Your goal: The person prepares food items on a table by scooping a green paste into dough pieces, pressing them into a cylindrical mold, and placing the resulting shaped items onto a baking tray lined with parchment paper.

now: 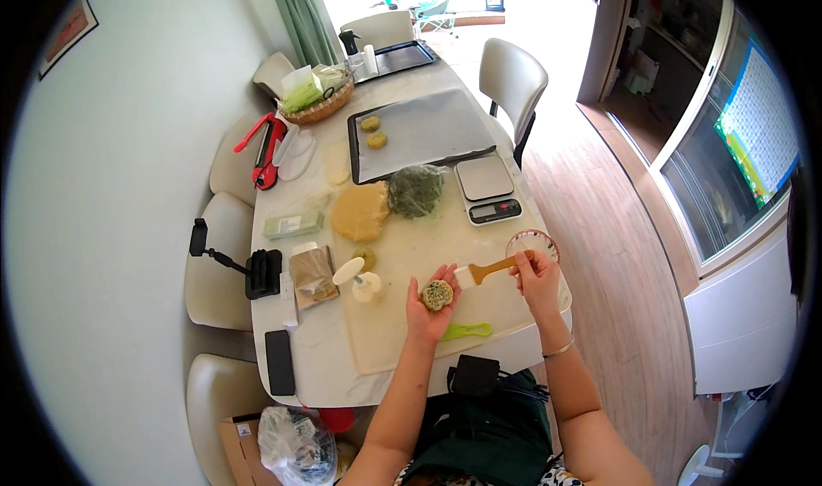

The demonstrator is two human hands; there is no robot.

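On the upturned palm of my left hand rests a small round mooncake, green-speckled with a patterned top; the fingers curl around it. My right hand pinches the tan handle of a pastry brush, whose pale bristles point left, close to the mooncake. Behind that hand is a small bowl with a patterned rim. A lime-green plastic tool lies just right of my left wrist. Left of that hand stands a white mooncake press, with a greenish round piece behind it.
A yellow dough mass and a plastic-covered dark green mass sit mid-table. Beyond them, a lined baking tray carries two mooncakes. A kitchen scale stands right, a phone lies near left, and chairs flank the table.
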